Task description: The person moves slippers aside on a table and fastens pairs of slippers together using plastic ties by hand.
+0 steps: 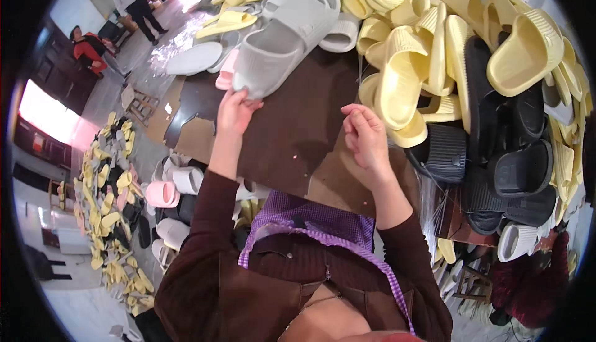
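My left hand (236,111) grips the heel end of a large grey slide sandal (282,37) that lies sole-up on the brown worktable (292,131). My right hand (366,136) hovers over the table with its fingers curled in and nothing in it. It sits just left of a heap of pale yellow slides (410,62). A pink slide (225,72) peeks out beside the grey one.
Black slides (496,155) are stacked to the right under more yellow ones. White and grey slides (198,58) lie at the table's far left. Slides cover the floor (108,199) at left. People stand and sit at the far left; another person's arm shows at the top.
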The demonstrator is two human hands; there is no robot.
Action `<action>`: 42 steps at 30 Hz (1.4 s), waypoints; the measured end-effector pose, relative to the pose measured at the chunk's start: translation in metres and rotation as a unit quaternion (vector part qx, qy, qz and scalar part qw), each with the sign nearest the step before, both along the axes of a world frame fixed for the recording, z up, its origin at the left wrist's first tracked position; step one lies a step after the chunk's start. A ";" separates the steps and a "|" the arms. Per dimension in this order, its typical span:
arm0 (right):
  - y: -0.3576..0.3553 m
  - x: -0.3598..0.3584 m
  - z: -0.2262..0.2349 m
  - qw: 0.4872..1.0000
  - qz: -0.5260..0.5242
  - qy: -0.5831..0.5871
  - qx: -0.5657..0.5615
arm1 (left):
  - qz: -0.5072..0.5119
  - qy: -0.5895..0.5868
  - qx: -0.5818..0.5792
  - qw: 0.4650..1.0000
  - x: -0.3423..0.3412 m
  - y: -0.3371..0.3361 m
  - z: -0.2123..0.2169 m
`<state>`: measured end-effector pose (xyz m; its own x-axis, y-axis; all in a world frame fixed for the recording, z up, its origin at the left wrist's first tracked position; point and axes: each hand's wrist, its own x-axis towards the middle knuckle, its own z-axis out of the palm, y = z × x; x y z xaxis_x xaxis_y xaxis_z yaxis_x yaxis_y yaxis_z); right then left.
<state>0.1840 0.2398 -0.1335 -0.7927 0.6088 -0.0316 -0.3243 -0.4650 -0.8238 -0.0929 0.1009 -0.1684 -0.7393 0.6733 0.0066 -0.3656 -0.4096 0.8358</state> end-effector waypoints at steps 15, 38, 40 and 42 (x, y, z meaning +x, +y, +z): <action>-0.008 -0.015 0.014 0.987 -0.077 -0.104 0.100 | -0.057 0.006 -0.091 0.994 0.070 -0.143 -0.019; -0.012 -0.026 -0.002 0.990 -0.096 -0.083 0.067 | 0.004 -0.036 0.010 0.999 0.097 -0.120 -0.012; -0.013 -0.024 -0.003 0.989 -0.098 -0.088 0.065 | -0.001 -0.027 0.005 1.000 0.095 -0.120 -0.013; -0.013 -0.022 0.000 0.988 -0.101 -0.101 0.059 | -0.004 -0.032 0.002 0.999 0.096 -0.120 -0.012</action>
